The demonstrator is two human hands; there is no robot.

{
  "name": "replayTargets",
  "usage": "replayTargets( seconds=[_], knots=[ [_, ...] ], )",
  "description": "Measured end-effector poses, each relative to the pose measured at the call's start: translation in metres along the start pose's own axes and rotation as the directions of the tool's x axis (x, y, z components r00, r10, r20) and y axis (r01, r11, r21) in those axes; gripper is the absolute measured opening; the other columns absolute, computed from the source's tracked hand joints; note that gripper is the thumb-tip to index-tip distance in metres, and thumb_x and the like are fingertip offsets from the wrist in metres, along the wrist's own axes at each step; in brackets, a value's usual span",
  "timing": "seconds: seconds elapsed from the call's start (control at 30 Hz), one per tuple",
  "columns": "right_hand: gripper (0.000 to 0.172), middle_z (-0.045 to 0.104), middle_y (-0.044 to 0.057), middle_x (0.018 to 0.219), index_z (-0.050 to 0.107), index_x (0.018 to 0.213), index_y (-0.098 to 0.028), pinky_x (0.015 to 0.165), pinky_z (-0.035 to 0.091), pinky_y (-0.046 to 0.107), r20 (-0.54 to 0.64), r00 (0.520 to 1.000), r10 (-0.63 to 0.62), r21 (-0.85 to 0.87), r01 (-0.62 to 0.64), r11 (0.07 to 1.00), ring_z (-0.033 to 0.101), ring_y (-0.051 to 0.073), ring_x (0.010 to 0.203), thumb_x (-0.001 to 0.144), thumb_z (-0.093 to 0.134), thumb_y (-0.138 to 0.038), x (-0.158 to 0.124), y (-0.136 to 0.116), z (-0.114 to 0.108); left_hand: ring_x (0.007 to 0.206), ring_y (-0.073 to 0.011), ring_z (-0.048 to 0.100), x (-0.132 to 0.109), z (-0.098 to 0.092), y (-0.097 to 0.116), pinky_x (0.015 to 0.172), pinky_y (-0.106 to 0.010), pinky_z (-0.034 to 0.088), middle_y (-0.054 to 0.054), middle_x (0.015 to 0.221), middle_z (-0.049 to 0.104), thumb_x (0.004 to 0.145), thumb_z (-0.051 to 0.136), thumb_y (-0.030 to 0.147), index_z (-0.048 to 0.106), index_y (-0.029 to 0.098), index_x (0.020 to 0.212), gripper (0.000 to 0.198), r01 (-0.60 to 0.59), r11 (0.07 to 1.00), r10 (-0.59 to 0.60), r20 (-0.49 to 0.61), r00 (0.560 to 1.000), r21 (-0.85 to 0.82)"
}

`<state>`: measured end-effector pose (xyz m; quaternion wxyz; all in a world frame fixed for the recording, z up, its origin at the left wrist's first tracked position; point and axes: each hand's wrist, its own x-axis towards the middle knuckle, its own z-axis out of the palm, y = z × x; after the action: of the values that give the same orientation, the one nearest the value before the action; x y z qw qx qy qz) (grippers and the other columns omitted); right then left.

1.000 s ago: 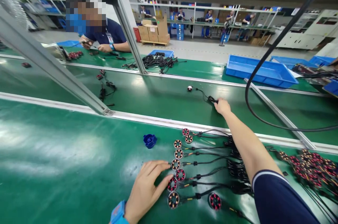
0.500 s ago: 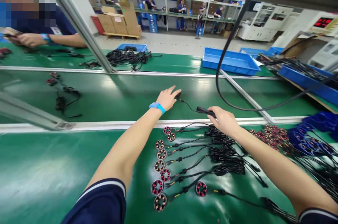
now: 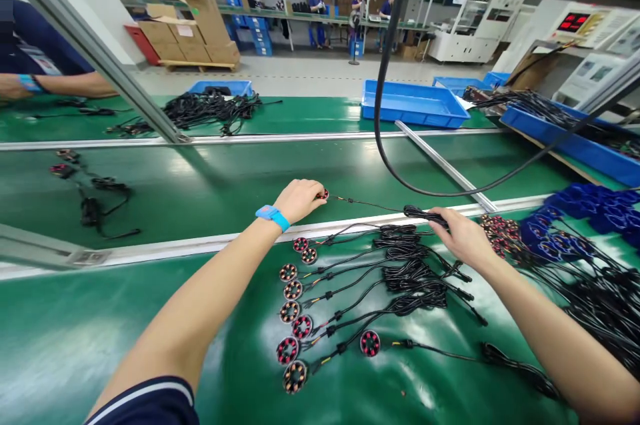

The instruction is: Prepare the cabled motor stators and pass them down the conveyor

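My left hand (image 3: pixel 298 198), with a blue wristband, pinches a small round motor stator (image 3: pixel 324 194) on the green conveyor belt (image 3: pixel 240 178). A thin black wire (image 3: pixel 370 205) runs from that stator to a coiled cable bundle (image 3: pixel 423 214), which my right hand (image 3: pixel 463 236) grips near the belt's front rail. Below my hands, a column of several wound stators (image 3: pixel 293 308) lies on the green bench, each with a black lead and coiled bundle (image 3: pixel 413 275) stretched to the right.
A heap of stators and wires (image 3: pixel 590 278) with blue plastic parts (image 3: pixel 585 215) lies at right. Blue bins (image 3: pixel 413 103) and a black cable pile (image 3: pixel 210 108) sit beyond the belt. A hanging black hose (image 3: pixel 385 105) loops overhead. Another person's arm (image 3: pixel 55 85) rests far left.
My left hand left the stator column, reached onto the belt and closed on the stator. Both hands have drawn the stator and its cable bundle back toward the bench.
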<state>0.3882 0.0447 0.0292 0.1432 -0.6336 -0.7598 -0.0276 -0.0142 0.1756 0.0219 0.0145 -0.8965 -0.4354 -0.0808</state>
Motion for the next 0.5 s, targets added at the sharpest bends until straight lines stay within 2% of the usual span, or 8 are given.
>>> replayTargets(
  seconds=[0.1, 0.23, 0.37, 0.5],
  knots=[
    [0.037, 0.069, 0.01, 0.111, 0.061, 0.123, -0.022, 0.084, 0.054, 0.041, 0.011, 0.999, -0.035, 0.084, 0.034, 0.996, 0.068, 0.028, 0.096, 0.099, 0.044, -0.045, 0.014, 0.014, 0.011, 0.101, -0.025, 0.061, -0.032, -0.008, 0.011, 0.087, -0.037, 0.042, -0.006, 0.109, 0.069, 0.097, 0.058, 0.037, 0.063, 0.021, 0.1, 0.018, 0.046, 0.999, -0.046, -0.003, 0.999, -0.011],
    [0.037, 0.068, 0.012, 0.107, 0.066, 0.117, -0.02, 0.091, 0.052, 0.044, 0.048, 0.997, -0.066, 0.254, 0.052, 0.966, 0.066, 0.028, 0.097, 0.094, 0.049, -0.044, 0.034, 0.014, 0.041, 0.097, -0.0258, 0.062, -0.063, -0.005, 0.023, 0.085, -0.037, 0.042, -0.007, 0.104, 0.07, 0.095, 0.06, 0.036, 0.065, 0.019, 0.094, 0.018, 0.106, 0.994, -0.106, 0.045, 0.993, 0.001],
    [0.038, 0.069, 0.011, 0.107, 0.068, 0.114, -0.021, 0.097, 0.049, 0.046, 0.11, 0.987, -0.115, 0.343, 0.071, 0.937, 0.064, 0.027, 0.101, 0.093, 0.05, -0.047, 0.032, 0.011, 0.061, 0.094, -0.0239, 0.064, -0.085, 0.001, 0.028, 0.082, -0.035, 0.043, -0.006, 0.102, 0.071, 0.096, 0.056, 0.036, 0.065, 0.02, 0.093, 0.018, 0.124, 0.992, -0.122, 0.106, 0.987, -0.01],
    [0.044, 0.067, 0.012, 0.11, 0.064, 0.123, -0.022, 0.102, 0.046, 0.048, 0.083, 0.986, -0.144, 0.32, 0.11, 0.941, 0.061, 0.028, 0.109, 0.098, 0.038, -0.047, 0.028, 0.016, 0.069, 0.094, -0.0231, 0.065, -0.1, 0.004, 0.033, 0.083, -0.035, 0.044, -0.004, 0.101, 0.071, 0.101, 0.047, 0.038, 0.065, 0.021, 0.096, 0.026, 0.12, 0.992, -0.114, 0.146, 0.983, -0.036]
  ],
)
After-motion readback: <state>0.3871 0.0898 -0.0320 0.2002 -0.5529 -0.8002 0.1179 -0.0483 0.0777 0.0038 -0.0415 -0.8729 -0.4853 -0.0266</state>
